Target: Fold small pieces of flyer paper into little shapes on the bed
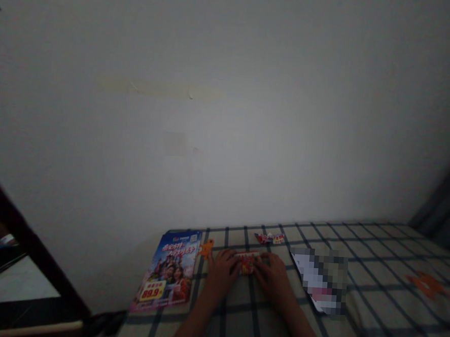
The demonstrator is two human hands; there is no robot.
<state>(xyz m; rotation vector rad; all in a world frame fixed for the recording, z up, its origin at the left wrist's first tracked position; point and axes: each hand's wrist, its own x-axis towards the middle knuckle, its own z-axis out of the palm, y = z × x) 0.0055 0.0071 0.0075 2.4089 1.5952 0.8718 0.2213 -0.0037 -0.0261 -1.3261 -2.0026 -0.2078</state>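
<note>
Between my two hands lies a small rectangular piece of red printed paper [246, 263], which looks folded, on the checked cloth [238, 322]. My left hand [223, 268] has its fingers curled onto the paper's left edge. At the opposite edge, my right hand [270, 269] grips it with bent fingers and thumb. Just beyond the hands sits a small folded paper shape [269, 238] in red, blue and white. A stack of glossy flyers [169, 267], blue and pink with a yellow price box, lies left of my left hand.
Right of my right hand lies a long whitish object [315, 281], partly blurred out. Orange figures [427, 284] decorate the cloth. A pale wall [249, 139] rises behind the surface. A dark-framed mirror or panel [26, 237] leans at left; dark fabric [444, 202] hangs at right.
</note>
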